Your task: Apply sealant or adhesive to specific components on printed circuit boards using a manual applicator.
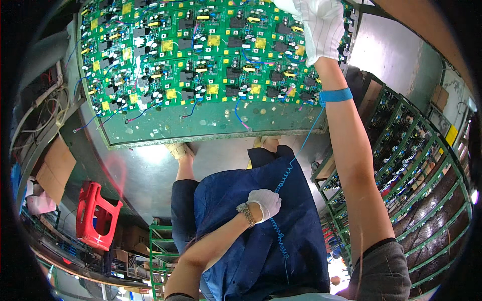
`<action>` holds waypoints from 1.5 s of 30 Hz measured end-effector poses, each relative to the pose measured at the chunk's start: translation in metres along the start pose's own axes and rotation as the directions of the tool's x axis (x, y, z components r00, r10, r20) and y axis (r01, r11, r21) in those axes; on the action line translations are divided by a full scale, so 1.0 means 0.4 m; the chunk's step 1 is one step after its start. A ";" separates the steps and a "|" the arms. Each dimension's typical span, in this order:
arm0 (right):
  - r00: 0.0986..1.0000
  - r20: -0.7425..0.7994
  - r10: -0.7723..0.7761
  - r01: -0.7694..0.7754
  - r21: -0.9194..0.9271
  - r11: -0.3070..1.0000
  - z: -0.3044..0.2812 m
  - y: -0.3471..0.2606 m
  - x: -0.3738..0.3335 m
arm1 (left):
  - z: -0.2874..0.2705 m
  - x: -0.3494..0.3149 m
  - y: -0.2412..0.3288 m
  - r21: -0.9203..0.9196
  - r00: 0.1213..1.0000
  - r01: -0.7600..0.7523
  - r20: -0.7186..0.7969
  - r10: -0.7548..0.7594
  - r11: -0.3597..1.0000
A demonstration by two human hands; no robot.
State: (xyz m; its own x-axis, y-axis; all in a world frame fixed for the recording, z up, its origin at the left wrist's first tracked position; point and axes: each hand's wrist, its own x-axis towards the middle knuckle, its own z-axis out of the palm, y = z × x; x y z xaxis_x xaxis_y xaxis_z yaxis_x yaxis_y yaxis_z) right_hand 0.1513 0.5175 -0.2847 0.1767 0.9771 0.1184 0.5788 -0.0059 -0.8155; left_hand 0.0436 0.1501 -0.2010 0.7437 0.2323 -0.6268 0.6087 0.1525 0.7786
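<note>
A large green tray carries several rows of green circuit boards with black and yellow parts and loose blue and pink wires. My right hand, in a white glove, reaches up onto the boards at the tray's top right; its fingertips run out of view. A blue wrist strap sits on that forearm, and its coiled blue cord hangs down over my dark blue apron. My left hand, gloved in white with a metal watch at the wrist, lies curled on the apron beside the cord.
Green wire racks filled with more boards stand at the right. A red plastic stool stands at the lower left, with cardboard pieces and cables beyond it. My sandalled feet show below the tray on the grey floor.
</note>
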 end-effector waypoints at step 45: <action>0.820 0.379 0.429 -0.494 0.847 0.197 -0.102 0.021 -0.040 | 0.020 0.005 0.003 0.013 1.000 -0.023 0.017 0.022 1.000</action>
State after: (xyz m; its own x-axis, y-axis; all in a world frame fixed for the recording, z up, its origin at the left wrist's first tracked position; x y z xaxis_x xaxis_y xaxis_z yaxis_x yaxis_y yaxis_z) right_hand 0.1859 0.4929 -0.2702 0.0914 0.8793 -0.4674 -0.6473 -0.3042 -0.6989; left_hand 0.0480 0.1430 -0.2015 0.7618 0.2195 -0.6096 0.5953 0.1342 0.7922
